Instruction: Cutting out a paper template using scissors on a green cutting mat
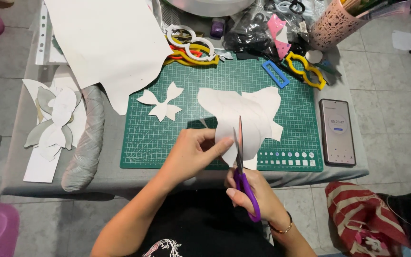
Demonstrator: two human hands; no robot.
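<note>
The step in hand looks like cutting a shape out of the white paper piece (243, 116), which lies over the green cutting mat (167, 143) in the middle of the frame. The left hand (191, 152) has its grip closed on the lower edge of the paper, thumb and fingers pinching it. To the right, the right hand (253, 192) grips the purple scissors (242, 176), blades nearly closed and pointing up into the paper; I judge the next cut needs the paper turned slowly along the outline.
</note>
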